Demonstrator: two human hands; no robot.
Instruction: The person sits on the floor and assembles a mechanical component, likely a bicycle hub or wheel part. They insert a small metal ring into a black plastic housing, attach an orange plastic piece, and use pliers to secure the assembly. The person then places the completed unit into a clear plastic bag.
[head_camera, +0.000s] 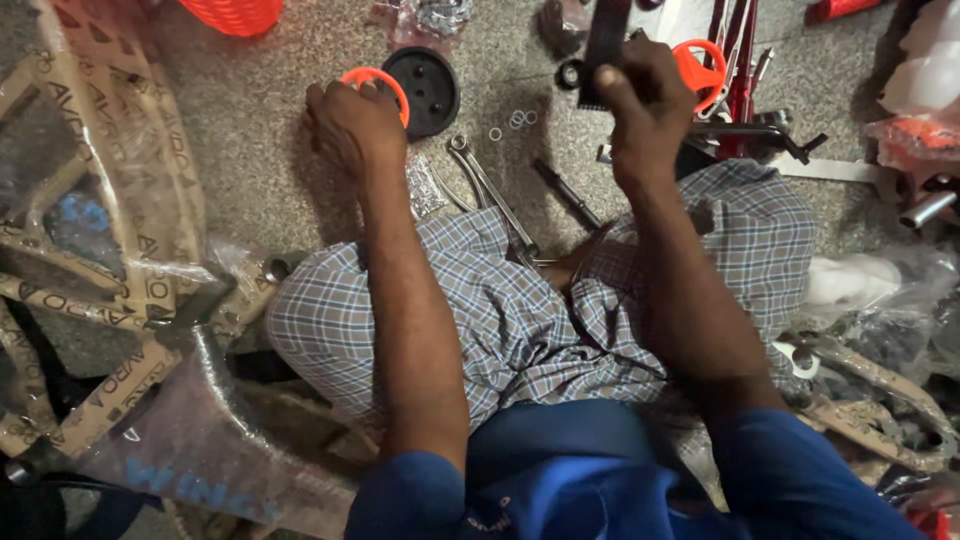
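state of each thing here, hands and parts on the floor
left hand: closed on orange ring
orange ring: held at the floor, beside black disc
black disc: lying flat, untouched
right hand: raised, closed on black part
black part: held upright
wrenches: lying loose on the floor

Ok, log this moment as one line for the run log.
left hand: on orange disc | right hand: grip on black part | black wheel beside disc | wrenches on floor
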